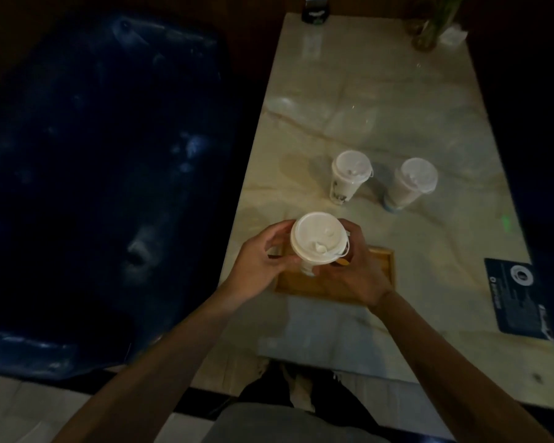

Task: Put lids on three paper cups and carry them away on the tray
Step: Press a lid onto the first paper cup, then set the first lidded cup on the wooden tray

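A white paper cup with a white lid [317, 239] is held above the wooden tray [383, 266], which lies on the marble table. My left hand [263, 260] wraps the cup's left side and my right hand [355, 270] its right side. Two more lidded paper cups stand upright on the table beyond the tray: one with dark print [349, 177] and, to its right, one with a blue base [410, 183]. Most of the held cup's body is hidden by my fingers.
The marble table [381, 107] runs away from me. A dark printed card [518, 298] lies near its right edge. A glass vase with stems [429, 30] and a dark box [315, 11] stand at the far end. A large dark blue seat [103, 187] fills the left.
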